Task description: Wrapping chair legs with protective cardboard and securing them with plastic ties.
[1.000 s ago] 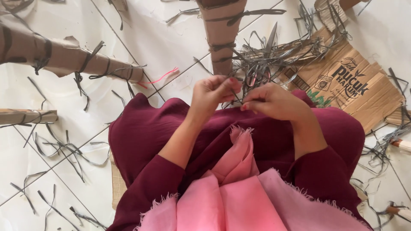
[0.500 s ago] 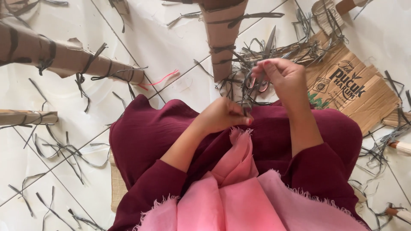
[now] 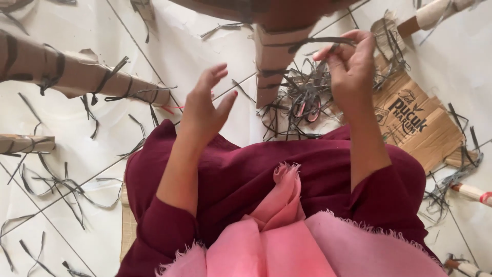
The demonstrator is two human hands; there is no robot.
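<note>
head view: right hand [image 3: 351, 66] pinches a dark strip [image 3: 307, 43] above the tangled pile [image 3: 305, 100] on the tiled floor [image 3: 77, 128]; left hand [image 3: 205, 105] spread apart, empty; strip looks light, limp; best pinched near its end.

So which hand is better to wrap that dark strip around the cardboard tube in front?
Probably the right hand. It already pinches the dark strip right beside the cardboard tube. The left hand is open, empty and farther from the tube.
</note>
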